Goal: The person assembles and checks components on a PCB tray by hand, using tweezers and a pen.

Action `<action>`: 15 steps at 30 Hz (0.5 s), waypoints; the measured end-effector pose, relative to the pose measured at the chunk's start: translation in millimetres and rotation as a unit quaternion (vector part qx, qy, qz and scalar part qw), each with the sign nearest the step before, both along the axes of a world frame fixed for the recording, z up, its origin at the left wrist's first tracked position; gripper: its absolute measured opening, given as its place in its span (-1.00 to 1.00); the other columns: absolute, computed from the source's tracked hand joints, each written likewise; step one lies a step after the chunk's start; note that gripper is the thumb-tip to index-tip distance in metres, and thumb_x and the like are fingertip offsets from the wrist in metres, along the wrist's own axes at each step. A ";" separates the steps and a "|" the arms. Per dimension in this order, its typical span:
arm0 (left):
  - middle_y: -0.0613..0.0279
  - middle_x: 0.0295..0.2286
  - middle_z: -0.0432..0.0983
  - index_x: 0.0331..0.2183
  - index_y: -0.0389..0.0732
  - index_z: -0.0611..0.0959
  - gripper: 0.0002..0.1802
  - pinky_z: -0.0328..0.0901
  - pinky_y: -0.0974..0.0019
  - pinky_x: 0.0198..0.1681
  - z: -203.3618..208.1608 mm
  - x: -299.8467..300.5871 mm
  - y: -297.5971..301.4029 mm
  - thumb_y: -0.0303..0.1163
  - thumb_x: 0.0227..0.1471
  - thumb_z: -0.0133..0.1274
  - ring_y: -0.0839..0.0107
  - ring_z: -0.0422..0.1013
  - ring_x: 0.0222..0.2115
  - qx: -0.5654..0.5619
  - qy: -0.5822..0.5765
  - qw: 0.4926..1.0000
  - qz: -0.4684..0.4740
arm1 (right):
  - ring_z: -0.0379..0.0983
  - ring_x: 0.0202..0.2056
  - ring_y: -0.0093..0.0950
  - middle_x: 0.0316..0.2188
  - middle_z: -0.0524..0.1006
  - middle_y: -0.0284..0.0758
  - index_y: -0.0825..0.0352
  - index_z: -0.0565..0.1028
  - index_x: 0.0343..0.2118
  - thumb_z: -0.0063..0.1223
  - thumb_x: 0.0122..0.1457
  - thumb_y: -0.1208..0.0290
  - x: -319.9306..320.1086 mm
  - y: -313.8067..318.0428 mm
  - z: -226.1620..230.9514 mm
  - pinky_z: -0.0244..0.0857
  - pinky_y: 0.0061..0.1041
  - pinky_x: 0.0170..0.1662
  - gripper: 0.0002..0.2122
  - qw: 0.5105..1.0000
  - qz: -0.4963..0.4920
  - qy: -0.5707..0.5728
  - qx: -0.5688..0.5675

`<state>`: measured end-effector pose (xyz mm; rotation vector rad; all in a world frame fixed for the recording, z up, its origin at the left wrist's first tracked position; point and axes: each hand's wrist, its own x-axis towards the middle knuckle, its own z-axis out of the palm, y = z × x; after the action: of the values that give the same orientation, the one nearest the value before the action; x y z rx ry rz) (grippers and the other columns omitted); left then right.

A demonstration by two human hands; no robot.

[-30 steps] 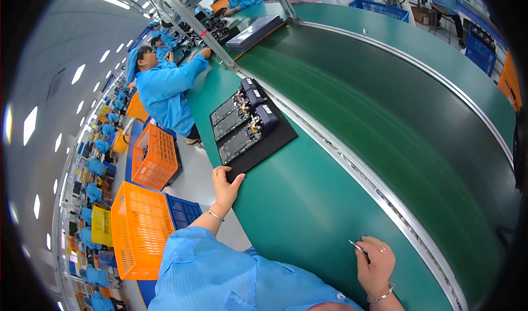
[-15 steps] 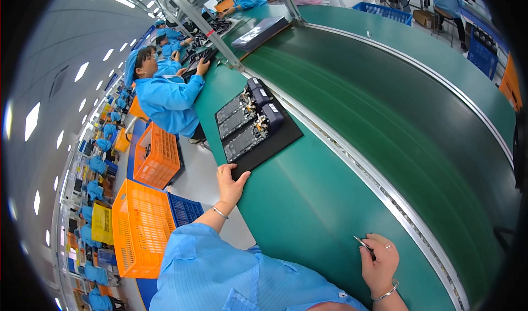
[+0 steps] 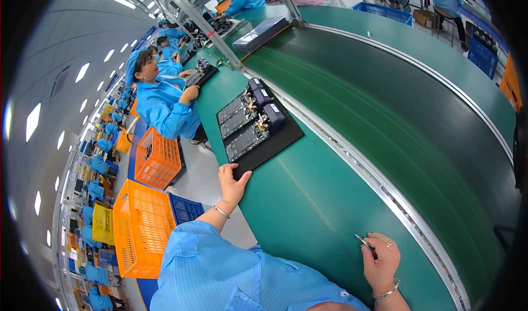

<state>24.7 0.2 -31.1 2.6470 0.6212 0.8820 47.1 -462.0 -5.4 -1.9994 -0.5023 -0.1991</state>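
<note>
My left hand (image 3: 234, 183) holds the near corner of a flat black board (image 3: 278, 141), fingers at its edge and thumb apart from them. On the board lie several electronic units side by side, with exposed grey circuit boards (image 3: 247, 144) and dark blue rounded housings (image 3: 273, 116). Down at the lower right, my right hand (image 3: 380, 262) is closed round slim metal tweezers (image 3: 363, 240), whose tip points away to the left. That hand is just above or resting on the green tabletop (image 3: 308, 201); which one, I cannot tell.
A metal rail (image 3: 363, 170) separates the tabletop from a green conveyor belt (image 3: 396, 118) on the right. At the left sit a co-worker in blue (image 3: 165, 104) and orange crates (image 3: 144, 228). Beyond a metal post (image 3: 220, 41) lies a flat dark stack (image 3: 261, 33).
The co-worker at the left has lowered an electronic unit toward the tabletop and shifted their hands. My own hands and the board have stayed almost still.
</note>
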 end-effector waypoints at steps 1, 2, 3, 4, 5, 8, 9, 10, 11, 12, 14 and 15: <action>0.07 -0.22 0.35 -0.24 -0.27 0.53 -0.50 0.25 0.16 -0.06 0.5 -0.1 -0.7 -0.25 -0.20 0.36 0.11 0.28 -0.14 0.000 0.002 1.000 0.000 | 0.47 -0.47 -0.40 -0.34 0.60 -0.22 0.32 0.54 -0.42 0.21 -0.12 0.63 -0.3 -0.2 0.2 0.33 -0.48 -0.35 -0.84 1.000 0.000 0.010 0.001; 0.06 -0.22 0.35 -0.24 -0.27 0.53 -0.50 0.25 0.17 -0.06 1.3 -0.3 -1.7 -0.25 -0.20 0.36 0.11 0.28 -0.14 -0.003 0.000 1.000 -0.001 | 0.47 -0.47 -0.40 -0.34 0.60 -0.22 0.32 0.54 -0.42 0.21 -0.12 0.63 -0.4 -0.4 0.2 0.33 -0.48 -0.35 -0.84 1.000 -0.001 0.011 0.001; 0.06 -0.22 0.36 -0.24 -0.27 0.53 -0.50 0.25 0.17 -0.06 1.9 0.1 -2.2 -0.25 -0.20 0.36 0.11 0.28 -0.14 -0.006 -0.002 1.000 -0.002 | 0.48 -0.45 -0.35 -0.34 0.60 -0.23 0.31 0.54 -0.42 0.22 -0.13 0.60 -0.3 -0.2 0.1 0.34 -0.45 -0.35 -0.84 1.000 -0.002 0.011 0.003; 0.06 -0.22 0.36 -0.24 -0.27 0.53 -0.50 0.25 0.17 -0.06 2.3 0.4 -2.5 -0.25 -0.20 0.36 0.11 0.28 -0.14 -0.006 -0.001 1.000 -0.003 | 0.48 -0.44 -0.30 -0.34 0.60 -0.23 0.30 0.54 -0.41 0.23 -0.14 0.57 -0.2 -0.1 0.2 0.35 -0.43 -0.34 -0.83 1.000 -0.002 0.011 0.004; 0.06 -0.22 0.36 -0.24 -0.27 0.53 -0.50 0.25 0.17 -0.06 2.6 0.5 -2.7 -0.25 -0.20 0.36 0.11 0.28 -0.14 -0.005 -0.001 1.000 -0.002 | 0.48 -0.44 -0.30 -0.34 0.60 -0.23 0.30 0.54 -0.41 0.23 -0.14 0.57 -0.2 0.0 0.7 0.35 -0.43 -0.34 -0.83 1.000 -0.004 0.013 0.005; 0.05 -0.21 0.36 -0.24 -0.28 0.53 -0.50 0.25 0.17 -0.07 2.9 0.4 -3.5 -0.25 -0.20 0.35 0.11 0.28 -0.14 -0.006 0.000 1.000 0.002 | 0.48 -0.44 -0.30 -0.34 0.60 -0.23 0.30 0.54 -0.41 0.23 -0.14 0.57 0.2 0.2 0.9 0.35 -0.42 -0.34 -0.83 1.000 -0.005 0.011 0.007; 0.05 -0.21 0.36 -0.24 -0.28 0.53 -0.51 0.25 0.17 -0.06 2.8 0.4 -4.0 -0.25 -0.20 0.35 0.11 0.28 -0.14 -0.008 0.000 1.000 0.005 | 0.49 -0.44 -0.30 -0.34 0.60 -0.22 0.30 0.54 -0.41 0.23 -0.14 0.58 0.2 -0.1 0.2 0.35 -0.41 -0.34 -0.83 1.000 -0.004 0.011 0.008; 0.05 -0.21 0.36 -0.24 -0.28 0.53 -0.51 0.25 0.17 -0.06 3.1 0.5 -4.3 -0.25 -0.20 0.35 0.11 0.28 -0.14 -0.008 0.001 1.000 0.004 | 0.49 -0.44 -0.30 -0.34 0.60 -0.22 0.30 0.54 -0.41 0.24 -0.14 0.58 0.3 -0.3 -0.4 0.35 -0.41 -0.33 -0.83 1.000 -0.003 0.012 0.009; 0.05 -0.21 0.36 -0.24 -0.28 0.53 -0.51 0.25 0.17 -0.06 3.7 0.6 -4.5 -0.25 -0.19 0.35 0.11 0.29 -0.14 -0.010 0.000 1.000 0.004 | 0.49 -0.44 -0.30 -0.34 0.60 -0.22 0.30 0.54 -0.41 0.24 -0.14 0.58 0.4 -0.3 -0.1 0.35 -0.41 -0.33 -0.83 1.000 -0.003 0.013 0.008; 0.05 -0.22 0.36 -0.24 -0.28 0.53 -0.51 0.25 0.17 -0.06 4.2 0.4 -4.7 -0.25 -0.19 0.35 0.11 0.29 -0.14 -0.012 0.000 1.000 0.004 | 0.49 -0.44 -0.30 -0.35 0.60 -0.22 0.30 0.54 -0.41 0.24 -0.14 0.58 0.1 -0.4 0.8 0.35 -0.41 -0.33 -0.82 1.000 -0.003 0.016 0.007; 0.05 -0.22 0.36 -0.24 -0.28 0.53 -0.51 0.25 0.17 -0.06 5.1 0.6 -5.7 -0.25 -0.19 0.35 0.11 0.29 -0.15 -0.010 0.002 1.000 0.005 | 0.49 -0.44 -0.29 -0.35 0.60 -0.22 0.30 0.54 -0.41 0.24 -0.15 0.58 0.4 -0.1 0.8 0.35 -0.41 -0.33 -0.82 1.000 -0.002 0.019 0.006; 0.05 -0.22 0.36 -0.24 -0.29 0.53 -0.51 0.25 0.17 -0.06 5.4 0.5 -5.9 -0.25 -0.20 0.35 0.11 0.29 -0.15 -0.007 0.003 1.000 0.005 | 0.49 -0.44 -0.30 -0.35 0.60 -0.22 0.30 0.54 -0.41 0.24 -0.15 0.58 0.6 0.0 0.7 0.35 -0.41 -0.33 -0.82 1.000 -0.003 0.014 0.006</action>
<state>25.2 -5.7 -25.8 2.6380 0.6397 0.8689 47.7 -462.0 -4.7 -1.9901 -0.4770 -0.1767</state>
